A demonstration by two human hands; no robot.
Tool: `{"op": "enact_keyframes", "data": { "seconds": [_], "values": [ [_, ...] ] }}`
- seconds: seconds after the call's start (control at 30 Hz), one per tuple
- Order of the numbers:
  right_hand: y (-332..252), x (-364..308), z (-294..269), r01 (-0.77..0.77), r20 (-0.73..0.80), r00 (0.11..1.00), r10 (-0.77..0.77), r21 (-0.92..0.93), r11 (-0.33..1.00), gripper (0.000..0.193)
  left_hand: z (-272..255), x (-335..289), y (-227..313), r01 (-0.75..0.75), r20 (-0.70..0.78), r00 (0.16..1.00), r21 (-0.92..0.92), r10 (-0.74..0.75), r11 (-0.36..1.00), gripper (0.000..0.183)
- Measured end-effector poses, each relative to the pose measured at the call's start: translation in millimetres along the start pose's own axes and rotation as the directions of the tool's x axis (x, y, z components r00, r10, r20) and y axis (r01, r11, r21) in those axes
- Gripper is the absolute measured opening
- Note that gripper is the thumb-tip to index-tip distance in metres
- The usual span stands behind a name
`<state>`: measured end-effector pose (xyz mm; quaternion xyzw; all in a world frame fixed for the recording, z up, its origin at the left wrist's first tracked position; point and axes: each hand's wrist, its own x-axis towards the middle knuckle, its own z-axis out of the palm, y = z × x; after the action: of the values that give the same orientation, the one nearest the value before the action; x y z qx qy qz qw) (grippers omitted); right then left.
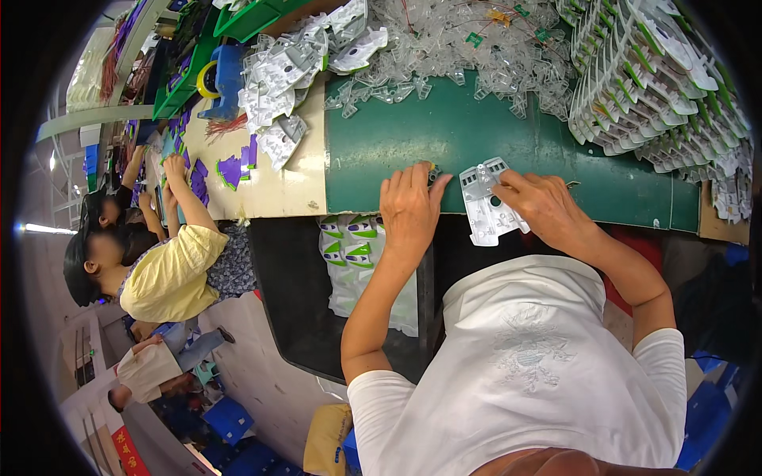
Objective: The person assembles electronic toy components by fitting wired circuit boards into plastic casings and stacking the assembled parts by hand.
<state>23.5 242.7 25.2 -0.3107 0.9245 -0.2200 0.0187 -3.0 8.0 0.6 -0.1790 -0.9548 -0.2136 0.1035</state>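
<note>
At the front edge of the green-topped bench [397, 151], my right hand [544, 208] grips a white moulded plastic shell [490, 210] by its right side. The shell has a round hole and dark slots at its far corners. Just left of it, my left hand [409, 206] rests at the bench edge with its fingers curled. A small dark piece with a yellow spot [434, 171] shows between its thumb and fingers; its kind is too small to make out. A gap separates the two hands.
Clear plastic parts [476, 55] lie heaped at the back, with wires and green boards among them. White-and-green shells stand stacked [635, 87] at right; more shells [282, 79] pile up at left. A black bin [298, 309] holds finished-looking pieces. Co-workers sit at left, one in a yellow shirt [175, 266].
</note>
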Motion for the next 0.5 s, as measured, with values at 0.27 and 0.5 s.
{"op": "enact_keyframes", "data": {
  "seconds": [0.27, 0.5],
  "values": [
    [4.6, 1.2, 0.1, 0.054, -0.085, 0.995, -0.052, 0.021, 0.998, 0.017, -13.4, -19.7, 3.1, -0.153, 0.009, 0.987, -0.195, 0.158, 0.969, 0.028],
    [7.7, 3.0, 5.1, 0.133, -0.159, 0.978, -0.137, -0.033, 0.991, 0.011, 5.1, -16.6, 25.2, -0.317, -0.139, 0.948, -0.298, 0.288, 0.900, 0.029]
  ]
}}
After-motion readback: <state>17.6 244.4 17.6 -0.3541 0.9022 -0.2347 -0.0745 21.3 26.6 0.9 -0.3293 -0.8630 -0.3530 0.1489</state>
